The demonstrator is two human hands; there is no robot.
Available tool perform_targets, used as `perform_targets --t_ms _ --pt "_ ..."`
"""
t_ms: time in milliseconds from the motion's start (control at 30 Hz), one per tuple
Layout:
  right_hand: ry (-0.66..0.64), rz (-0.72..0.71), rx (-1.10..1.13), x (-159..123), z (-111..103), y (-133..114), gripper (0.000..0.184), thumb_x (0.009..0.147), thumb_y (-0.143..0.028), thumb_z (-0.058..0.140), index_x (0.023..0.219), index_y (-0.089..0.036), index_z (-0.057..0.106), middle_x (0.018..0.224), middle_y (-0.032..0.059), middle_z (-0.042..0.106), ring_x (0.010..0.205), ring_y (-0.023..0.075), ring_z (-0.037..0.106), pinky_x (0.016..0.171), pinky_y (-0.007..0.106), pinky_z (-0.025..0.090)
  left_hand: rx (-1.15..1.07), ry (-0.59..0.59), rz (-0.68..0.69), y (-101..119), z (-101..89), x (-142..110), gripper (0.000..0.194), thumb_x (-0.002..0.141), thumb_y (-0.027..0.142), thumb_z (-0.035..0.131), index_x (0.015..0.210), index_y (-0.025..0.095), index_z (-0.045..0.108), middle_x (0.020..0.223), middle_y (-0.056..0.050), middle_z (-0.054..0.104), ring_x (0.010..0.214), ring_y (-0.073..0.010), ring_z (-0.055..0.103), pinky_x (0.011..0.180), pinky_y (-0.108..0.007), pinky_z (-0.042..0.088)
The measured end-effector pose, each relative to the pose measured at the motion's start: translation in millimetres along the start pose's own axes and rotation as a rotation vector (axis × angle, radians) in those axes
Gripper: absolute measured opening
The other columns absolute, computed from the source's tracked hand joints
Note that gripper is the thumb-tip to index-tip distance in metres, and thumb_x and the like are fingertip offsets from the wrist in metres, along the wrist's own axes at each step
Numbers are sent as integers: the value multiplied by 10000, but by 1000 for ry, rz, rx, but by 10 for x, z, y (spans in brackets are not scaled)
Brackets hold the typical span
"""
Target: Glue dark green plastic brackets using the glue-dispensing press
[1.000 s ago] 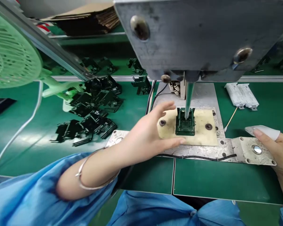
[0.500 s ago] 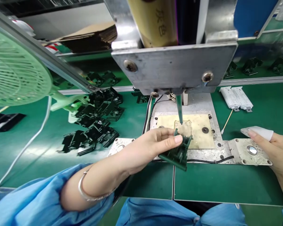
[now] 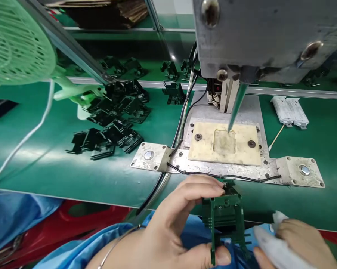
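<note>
Near the table's front edge, my left hand (image 3: 179, 220) grips a dark green plastic frame (image 3: 227, 210) between thumb and fingers. The frame is tilted, with slots and thin prongs showing. At the lower right, my right hand (image 3: 308, 235) is closed on a white cloth (image 3: 280, 248), close beside the frame; motion blurs both, and I cannot tell whether cloth and frame touch. Beyond the hands, a cream fixture plate (image 3: 200, 150) with a shallow rectangular recess lies on a metal base. A green dispensing nozzle (image 3: 238, 104) points down at that recess.
Metal button boxes flank the fixture, one left (image 3: 142, 157) and one right (image 3: 315, 173). Dark plastic parts (image 3: 120, 136) are heaped at left beside a green fan (image 3: 17, 45). White cartridges (image 3: 290, 112) and a cotton swab (image 3: 276, 137) lie at right. Black cables (image 3: 182, 127) cross the table.
My left hand has brought the green frame from above the fixture back toward my body and turned it. My right hand has moved from the right button box inward with the white cloth. The view has shifted.
</note>
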State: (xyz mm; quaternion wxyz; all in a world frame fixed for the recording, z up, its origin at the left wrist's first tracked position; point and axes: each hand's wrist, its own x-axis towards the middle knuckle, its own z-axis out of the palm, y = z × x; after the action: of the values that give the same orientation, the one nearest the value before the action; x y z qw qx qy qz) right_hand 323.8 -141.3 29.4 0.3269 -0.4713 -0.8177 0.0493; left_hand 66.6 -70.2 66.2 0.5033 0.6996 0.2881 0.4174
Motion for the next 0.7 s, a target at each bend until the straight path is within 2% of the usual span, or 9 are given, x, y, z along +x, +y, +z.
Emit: perform_targets --t_ms 67,133,200,267,433,567,633,700 --pt "15 -54 45 112 147 -164 306 904 -201 603 618 -222 496 456 -54 431 360 83 427 387 227 353 -9 -28 48 3 6 11 709 723 91 852 1343 258 550 1168 -86 606 1169 -242 599 1065 -319 541" --pt "130 -19 90 171 288 -263 284 897 -168 568 637 -222 466 493 -45 451 398 88 438 424 228 367 -13 -47 80 9 8 20 707 716 79 852 1334 244 553 1154 -83 619 1152 -240 603 1078 -327 532" --pt "216 -3 115 170 392 -319 218 903 -150 502 695 -217 498 534 -27 492 441 110 468 465 241 393 2 -62 116 17 13 18 710 705 69 858 1326 227 553 1136 -83 634 1134 -242 614 1078 -337 530" --pt "198 -12 123 135 439 -349 158 886 -127 473 767 -209 539 580 -10 547 490 131 515 506 254 418 32 -62 147 21 24 6 692 710 57 850 1316 215 556 1117 -83 650 1109 -243 625 1071 -352 529" --pt "29 51 128 78 366 -345 109 856 -120 526 847 -199 600 647 19 604 559 162 548 556 305 393 82 -3 181 6 76 -7 639 708 37 834 1266 204 570 1100 -74 684 1070 -234 641 1047 -370 536" --pt "74 10 99 168 262 -271 156 853 -104 579 736 -205 563 584 -5 530 499 133 483 502 285 350 72 -2 207 -10 79 11 671 676 -18 812 1269 180 568 1112 -63 675 1074 -216 637 1054 -336 535" --pt "133 24 54 217 196 -225 222 867 -103 607 689 -211 530 537 -29 456 447 117 429 457 279 320 93 6 219 -14 59 19 667 688 5 817 1279 182 564 1108 -63 669 1072 -211 634 1053 -323 538" --pt "179 62 35 224 124 -188 190 860 -94 645 720 -205 584 523 -35 441 422 118 415 430 281 319 145 48 232 -17 40 28 643 719 58 830 1283 204 558 1086 -62 675 1055 -213 639 1036 -333 554"
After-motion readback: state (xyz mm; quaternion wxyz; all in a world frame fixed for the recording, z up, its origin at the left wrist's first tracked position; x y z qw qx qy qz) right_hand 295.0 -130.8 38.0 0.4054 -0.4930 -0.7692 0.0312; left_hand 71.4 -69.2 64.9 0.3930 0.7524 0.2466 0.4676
